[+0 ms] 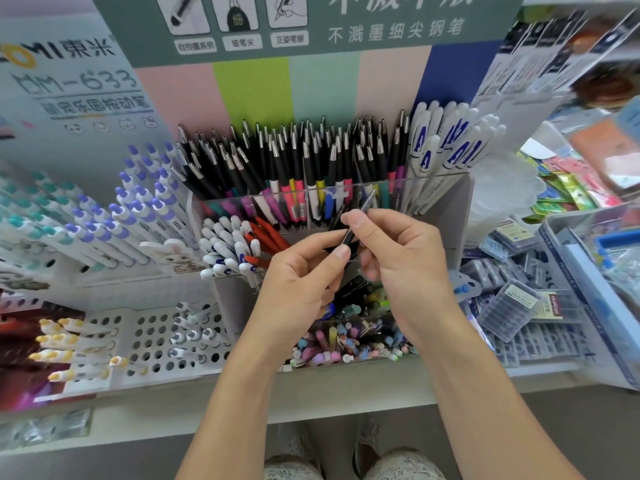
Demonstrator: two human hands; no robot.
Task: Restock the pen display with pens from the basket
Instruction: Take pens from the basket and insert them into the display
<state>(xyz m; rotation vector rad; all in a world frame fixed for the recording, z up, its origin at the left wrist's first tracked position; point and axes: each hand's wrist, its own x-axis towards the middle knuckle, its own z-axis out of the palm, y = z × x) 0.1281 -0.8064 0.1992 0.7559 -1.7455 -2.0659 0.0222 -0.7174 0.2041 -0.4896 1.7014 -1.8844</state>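
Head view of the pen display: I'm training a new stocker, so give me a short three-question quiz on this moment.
1. True or false: the left hand and the right hand both hold the same dark pen.
2. Multiple choice: the red pens stand next to A) the white pens with blue letters, B) the yellow-tipped pens, C) the plastic boxes.
3. Fill in: the held pen's silver tip points up toward the clear bin of ____-barrelled pens.

Key: 1 true; 2 A; 3 black.
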